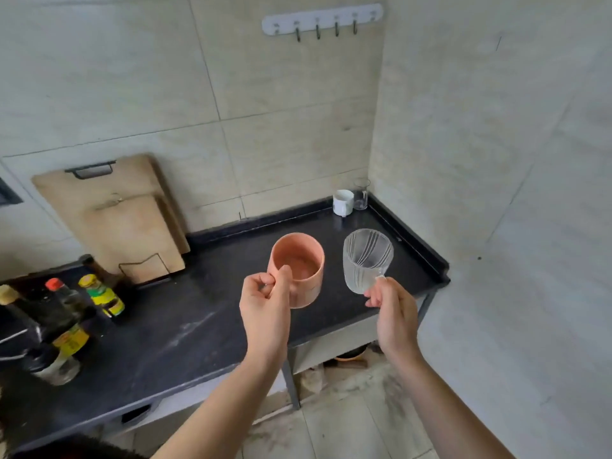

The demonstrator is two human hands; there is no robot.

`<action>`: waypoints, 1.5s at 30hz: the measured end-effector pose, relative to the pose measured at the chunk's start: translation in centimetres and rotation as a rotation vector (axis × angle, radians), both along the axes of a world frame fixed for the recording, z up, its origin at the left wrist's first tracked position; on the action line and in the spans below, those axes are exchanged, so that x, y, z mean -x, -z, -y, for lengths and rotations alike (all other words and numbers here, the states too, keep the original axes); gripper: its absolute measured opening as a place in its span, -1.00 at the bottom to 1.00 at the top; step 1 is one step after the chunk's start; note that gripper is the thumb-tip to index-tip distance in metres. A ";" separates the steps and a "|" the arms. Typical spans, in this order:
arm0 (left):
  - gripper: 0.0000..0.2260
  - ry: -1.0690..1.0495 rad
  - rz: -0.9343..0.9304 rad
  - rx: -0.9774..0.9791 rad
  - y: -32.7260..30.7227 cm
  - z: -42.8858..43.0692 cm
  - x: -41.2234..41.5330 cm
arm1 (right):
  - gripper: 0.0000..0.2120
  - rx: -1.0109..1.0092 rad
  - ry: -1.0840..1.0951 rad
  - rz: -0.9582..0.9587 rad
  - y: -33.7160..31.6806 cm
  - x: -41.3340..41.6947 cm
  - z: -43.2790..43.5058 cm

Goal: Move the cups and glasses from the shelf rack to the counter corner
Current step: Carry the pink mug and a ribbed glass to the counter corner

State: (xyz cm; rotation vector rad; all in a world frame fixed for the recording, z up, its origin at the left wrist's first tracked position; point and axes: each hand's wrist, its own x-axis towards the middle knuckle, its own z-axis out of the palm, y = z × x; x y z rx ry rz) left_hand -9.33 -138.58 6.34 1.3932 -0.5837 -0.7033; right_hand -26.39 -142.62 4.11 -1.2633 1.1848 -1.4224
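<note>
My left hand point(265, 303) grips a pink cup point(303, 263) by its near side and holds it above the black counter point(185, 326), tilted so its inside shows. My right hand point(392, 308) pinches the handle of a ribbed clear glass cup point(366, 260), also held in the air above the counter. In the far right counter corner stand a white mug point(342, 202) and a clear glass point(361, 193), side by side. The shelf rack is not in view.
Two wooden cutting boards point(122, 220) lean on the wall in a wire stand at the left. Several sauce bottles point(99, 294) crowd the counter's left end. A hook rail point(323, 19) hangs on the wall. The counter has a raised rim point(410, 236) on the right.
</note>
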 end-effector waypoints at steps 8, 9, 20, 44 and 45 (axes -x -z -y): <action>-0.84 0.061 0.005 -0.181 4.3 16.8 3.2 | -0.65 -0.134 0.074 -0.050 4.7 3.0 15.8; -0.86 0.047 0.013 -0.205 5.0 19.2 3.7 | -0.67 -0.146 0.057 -0.060 5.5 3.3 18.5; -0.73 0.053 0.080 -0.587 11.1 42.4 8.4 | -0.66 -0.335 -0.060 -0.265 11.2 8.0 44.3; -0.67 0.180 0.048 -0.692 27.3 59.9 10.5 | -0.75 -0.552 0.035 -0.257 25.3 4.8 59.9; -0.65 0.183 0.054 -0.686 27.5 59.9 10.4 | -0.74 -0.542 0.039 -0.277 25.4 4.8 60.0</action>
